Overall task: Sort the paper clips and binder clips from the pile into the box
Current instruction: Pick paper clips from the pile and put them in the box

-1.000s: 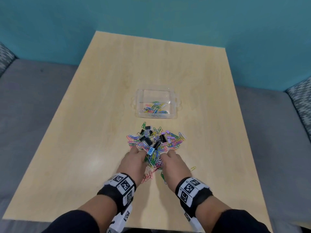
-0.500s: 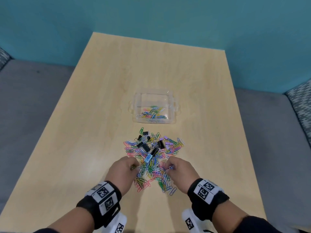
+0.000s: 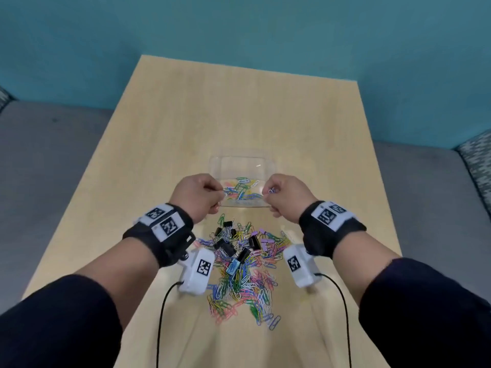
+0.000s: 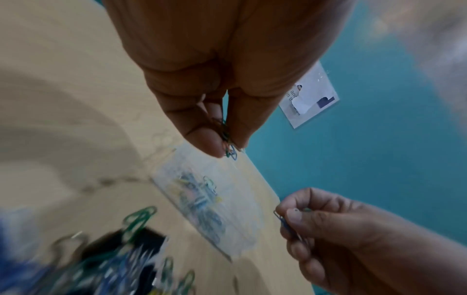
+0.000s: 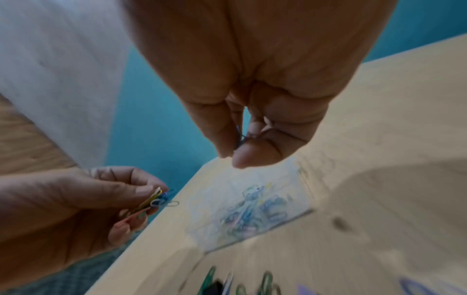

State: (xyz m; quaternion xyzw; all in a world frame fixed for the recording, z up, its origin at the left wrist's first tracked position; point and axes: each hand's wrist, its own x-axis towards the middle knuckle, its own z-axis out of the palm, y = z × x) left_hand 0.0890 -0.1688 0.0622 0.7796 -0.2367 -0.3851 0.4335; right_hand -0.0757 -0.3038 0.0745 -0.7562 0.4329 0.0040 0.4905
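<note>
Both hands raised at the clear box, each pinching paper clips.

Left hand (image 3: 198, 193), centre-left of the head frame, pinches a small bunch of paper clips (image 4: 228, 145) between thumb and fingertips at the box's left edge. Right hand (image 3: 285, 193), centre-right, pinches a blue clip (image 3: 271, 191) at the right edge. The box (image 3: 239, 166) sits mid-frame on the wooden table (image 3: 239, 102), with coloured clips on its floor. The pile (image 3: 244, 266) of paper clips and black and purple binder clips lies lower centre, just below the box, between the forearms.
</note>
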